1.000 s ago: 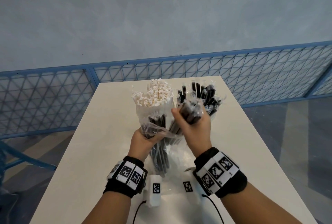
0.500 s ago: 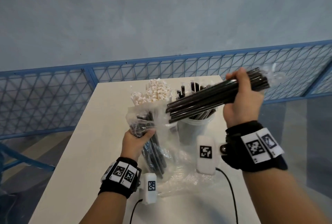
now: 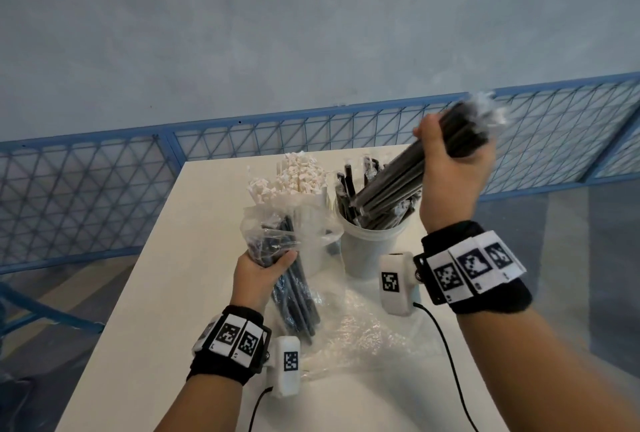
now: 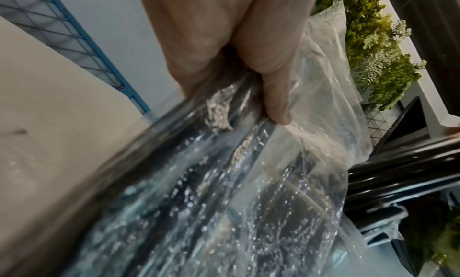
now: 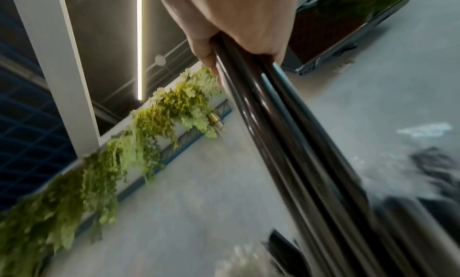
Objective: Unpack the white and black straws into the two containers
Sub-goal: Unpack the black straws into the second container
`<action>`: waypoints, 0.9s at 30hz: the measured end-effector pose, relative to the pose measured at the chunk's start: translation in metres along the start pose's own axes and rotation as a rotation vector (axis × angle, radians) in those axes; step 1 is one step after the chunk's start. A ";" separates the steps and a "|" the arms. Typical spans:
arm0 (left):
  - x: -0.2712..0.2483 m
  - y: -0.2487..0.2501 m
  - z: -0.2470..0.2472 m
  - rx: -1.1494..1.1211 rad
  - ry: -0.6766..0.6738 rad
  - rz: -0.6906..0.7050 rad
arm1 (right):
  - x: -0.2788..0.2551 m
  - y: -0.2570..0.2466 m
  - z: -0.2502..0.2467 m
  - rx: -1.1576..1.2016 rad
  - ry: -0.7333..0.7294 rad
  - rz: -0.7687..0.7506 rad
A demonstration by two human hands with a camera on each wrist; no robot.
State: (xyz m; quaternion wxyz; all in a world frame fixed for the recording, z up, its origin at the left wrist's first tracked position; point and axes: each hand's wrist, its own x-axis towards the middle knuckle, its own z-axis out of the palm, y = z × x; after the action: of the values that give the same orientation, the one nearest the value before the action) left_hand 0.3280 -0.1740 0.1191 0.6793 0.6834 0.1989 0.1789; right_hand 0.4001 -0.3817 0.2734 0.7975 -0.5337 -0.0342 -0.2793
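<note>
Black plastic straws in a tight bundle slant from the right hand, which grips their upper end, down into the white round container on the pale table. The left hand clutches a crinkled clear plastic bag with more black straws inside. White paper straws stand in the neighbouring container, mostly hidden by the bag.

Left hand in a closed grip on the clear plastic bag — black straws beside it.
</note>
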 end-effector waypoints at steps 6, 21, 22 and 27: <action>-0.005 0.004 0.002 0.046 -0.045 0.026 | 0.000 0.046 0.007 -0.323 -0.210 0.092; -0.002 0.002 0.004 0.005 -0.061 -0.003 | -0.008 0.101 -0.006 -1.136 -0.542 -0.412; -0.002 0.002 0.004 0.003 -0.063 -0.005 | -0.011 0.102 -0.010 -1.228 -0.577 -0.363; -0.001 0.004 0.006 0.011 -0.067 0.009 | -0.012 0.093 -0.014 -1.398 -0.759 -0.253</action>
State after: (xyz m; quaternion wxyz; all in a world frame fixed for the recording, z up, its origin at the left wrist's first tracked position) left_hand 0.3300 -0.1795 0.1233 0.6809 0.6938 0.1738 0.1578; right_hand 0.4309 -0.3634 0.1859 0.1752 -0.9599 -0.1803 -0.1238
